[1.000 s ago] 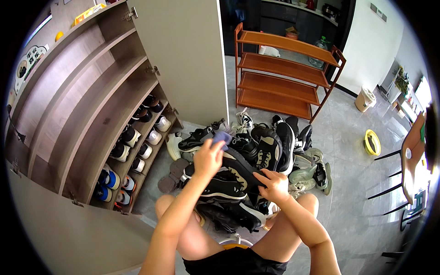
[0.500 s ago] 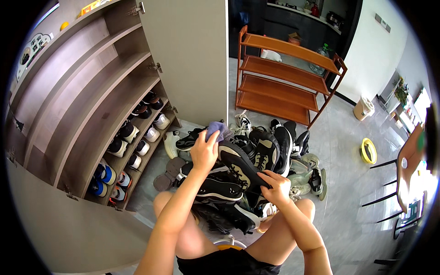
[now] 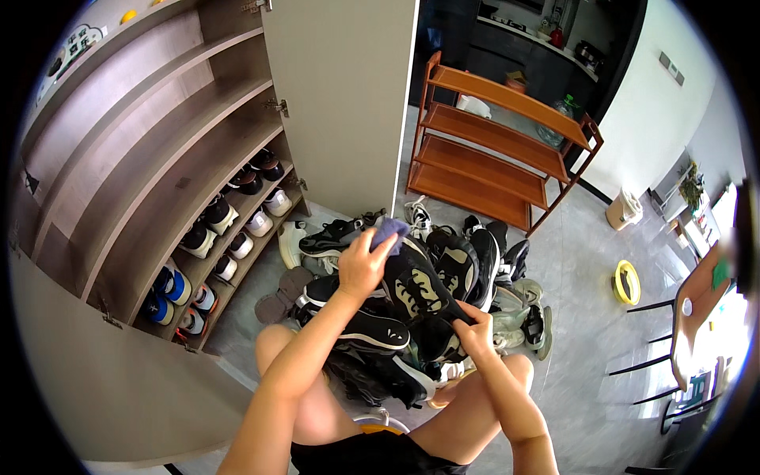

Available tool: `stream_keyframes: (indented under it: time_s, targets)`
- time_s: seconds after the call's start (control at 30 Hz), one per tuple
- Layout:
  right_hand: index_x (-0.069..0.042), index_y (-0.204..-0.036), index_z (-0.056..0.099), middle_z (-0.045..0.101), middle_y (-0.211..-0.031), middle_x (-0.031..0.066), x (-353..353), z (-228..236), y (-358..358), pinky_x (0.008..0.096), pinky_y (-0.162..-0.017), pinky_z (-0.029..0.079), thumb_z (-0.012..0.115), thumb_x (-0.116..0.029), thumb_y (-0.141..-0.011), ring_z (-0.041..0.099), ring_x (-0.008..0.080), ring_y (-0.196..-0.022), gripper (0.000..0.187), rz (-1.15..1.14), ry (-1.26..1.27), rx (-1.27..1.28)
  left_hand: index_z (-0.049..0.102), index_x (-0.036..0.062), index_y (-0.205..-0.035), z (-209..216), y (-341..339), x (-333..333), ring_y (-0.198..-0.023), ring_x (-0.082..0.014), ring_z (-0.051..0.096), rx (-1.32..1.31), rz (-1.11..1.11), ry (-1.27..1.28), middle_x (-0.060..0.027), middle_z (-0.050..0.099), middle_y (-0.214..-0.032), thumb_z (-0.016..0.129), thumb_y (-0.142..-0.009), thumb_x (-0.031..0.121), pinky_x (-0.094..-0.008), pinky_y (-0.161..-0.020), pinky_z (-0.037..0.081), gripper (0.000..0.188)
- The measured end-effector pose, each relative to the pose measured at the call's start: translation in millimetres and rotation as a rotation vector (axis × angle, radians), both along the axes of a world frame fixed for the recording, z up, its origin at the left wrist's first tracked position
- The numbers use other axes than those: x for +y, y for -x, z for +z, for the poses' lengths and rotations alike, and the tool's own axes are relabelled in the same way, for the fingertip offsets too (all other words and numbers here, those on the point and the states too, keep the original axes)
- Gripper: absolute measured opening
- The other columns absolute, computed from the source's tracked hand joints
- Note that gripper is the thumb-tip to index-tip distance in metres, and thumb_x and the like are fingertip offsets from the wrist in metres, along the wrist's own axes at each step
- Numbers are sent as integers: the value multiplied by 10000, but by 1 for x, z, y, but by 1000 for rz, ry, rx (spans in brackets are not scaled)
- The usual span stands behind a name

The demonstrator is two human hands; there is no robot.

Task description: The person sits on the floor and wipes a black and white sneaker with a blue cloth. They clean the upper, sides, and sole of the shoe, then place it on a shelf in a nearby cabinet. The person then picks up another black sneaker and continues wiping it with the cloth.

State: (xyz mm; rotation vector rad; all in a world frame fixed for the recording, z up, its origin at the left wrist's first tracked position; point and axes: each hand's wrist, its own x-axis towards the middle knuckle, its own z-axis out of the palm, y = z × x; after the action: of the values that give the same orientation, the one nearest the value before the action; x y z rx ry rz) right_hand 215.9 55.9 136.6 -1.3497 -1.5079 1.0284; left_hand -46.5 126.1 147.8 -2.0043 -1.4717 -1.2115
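Note:
My left hand is closed on a bunched purple cloth, at the toe end of a black and beige sneaker. With thumb and fingers my right hand grips that sneaker by its heel end. The shoe is held up with its beige-trimmed laces facing up. Below and around it spreads a pile of shoes on the floor, among them a black sneaker with a white-edged sole and another black and beige sneaker. My forearms and the held shoe hide part of the pile.
An open shoe cabinet stands at the left, with pairs on its lower shelves. Beyond the pile is a brown wooden rack. A yellow basin, a bin and a table are on the right.
The sneaker in my right hand has been turned, so its laces face up more and less of the sole's side shows. The cloth stays at its toe end. The view has shifted slightly.

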Motion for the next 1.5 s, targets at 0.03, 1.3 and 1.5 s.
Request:
stream_keyframes:
  time_s: [0.03,1.3,1.5]
  targets:
    - [-16,-1093,695,737,-907,110,1,-1,-1,250,-802,509,595,-32,-697,678,128,-849,408,1,25,56,668,196,-1156,0,3,3,-816,-279,642,-4,12,-20,-105,606,-1081,675,-732,60,-375,-623,539,445]
    - [11,-1044,701,699,-921,33,9,-5,-2,221,-777,463,495,56,-787,608,109,-825,334,-80,305,531,701,198,-1041,-6,-13,-23,-716,-251,639,-5,-120,214,-64,607,-937,644,-782,84,-370,-564,528,289]
    - [7,-1033,708,696,-912,32,13,-13,-4,228,-771,459,507,40,-772,601,117,-820,331,-56,307,549,692,164,-1044,-15,-3,-11,-768,-291,650,-41,-102,155,-100,600,-957,660,-746,57,-387,-612,540,318]
